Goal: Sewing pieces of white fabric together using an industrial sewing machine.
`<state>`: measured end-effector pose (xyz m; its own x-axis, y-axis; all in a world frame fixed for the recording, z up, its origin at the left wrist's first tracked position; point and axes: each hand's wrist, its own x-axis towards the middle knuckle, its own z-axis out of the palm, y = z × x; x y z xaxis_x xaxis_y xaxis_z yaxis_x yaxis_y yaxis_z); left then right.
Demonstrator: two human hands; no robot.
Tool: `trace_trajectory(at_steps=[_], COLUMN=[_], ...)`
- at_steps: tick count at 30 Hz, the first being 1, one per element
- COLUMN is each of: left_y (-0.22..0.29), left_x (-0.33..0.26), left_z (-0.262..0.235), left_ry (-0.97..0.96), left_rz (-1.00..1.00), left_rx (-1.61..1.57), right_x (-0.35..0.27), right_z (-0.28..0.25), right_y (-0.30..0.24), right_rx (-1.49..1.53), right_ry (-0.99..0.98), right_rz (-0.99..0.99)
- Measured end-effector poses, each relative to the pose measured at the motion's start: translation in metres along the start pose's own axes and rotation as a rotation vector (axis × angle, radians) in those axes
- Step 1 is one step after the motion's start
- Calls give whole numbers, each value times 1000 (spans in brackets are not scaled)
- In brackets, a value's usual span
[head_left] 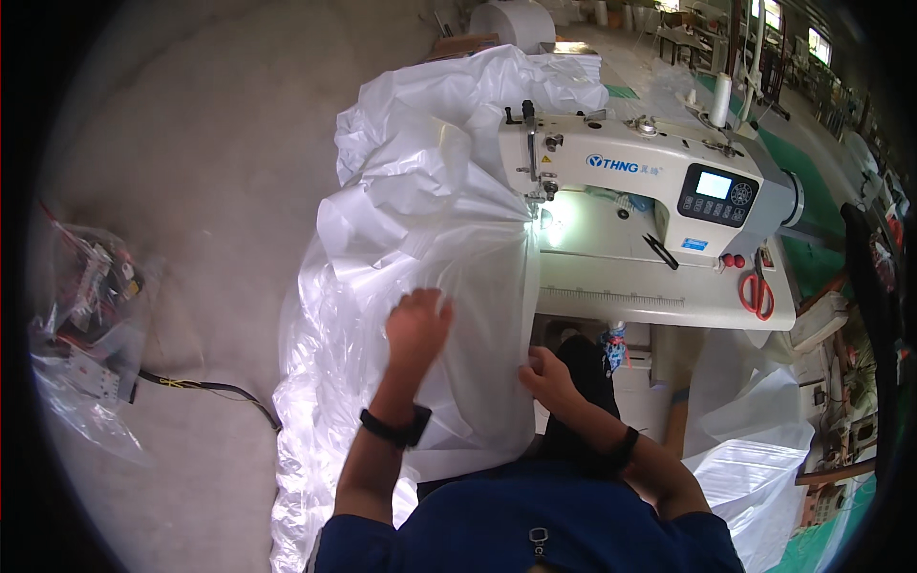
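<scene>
A large sheet of shiny white plastic film (482,286) runs under the needle area of a white sewing machine (621,162) and drapes down over my lap. My left hand (418,329) rests on the film, left of the needle and nearer to me, its fingers bent slightly and resting apart on the surface. At the film's right edge, below the machine bed, my right hand (549,377) pinches the border between thumb and fingers. A lamp lights the needle spot, where the film is gathered into folds.
Red-handled scissors (757,294) and black thread snips (661,251) lie on the sewing table (611,272). A thread cone (720,100) stands behind the machine. More white film (750,468) hangs at the right. On the floor at left are a clear bag of parts (91,296) and a black cable (210,387).
</scene>
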<state>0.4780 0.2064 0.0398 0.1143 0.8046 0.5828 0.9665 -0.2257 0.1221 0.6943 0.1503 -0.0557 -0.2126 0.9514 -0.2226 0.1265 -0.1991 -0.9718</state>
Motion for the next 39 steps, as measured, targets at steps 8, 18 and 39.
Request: trace_trajectory(at_steps=[8,18,39], left_y=[-4,92,-36], left_x=[-67,-73,-20], left_z=[-1,-42,-6], left_ry=[-166,-416,-407], left_rz=[38,248,91], left_rx=[10,-224,261], right_x=[-29,-34,-48], right_z=[-9,-10,-4], right_y=[-7,-16,-15], right_rx=[-245,610,174], right_ry=[254,57,-121], right_rz=[-180,-33,115])
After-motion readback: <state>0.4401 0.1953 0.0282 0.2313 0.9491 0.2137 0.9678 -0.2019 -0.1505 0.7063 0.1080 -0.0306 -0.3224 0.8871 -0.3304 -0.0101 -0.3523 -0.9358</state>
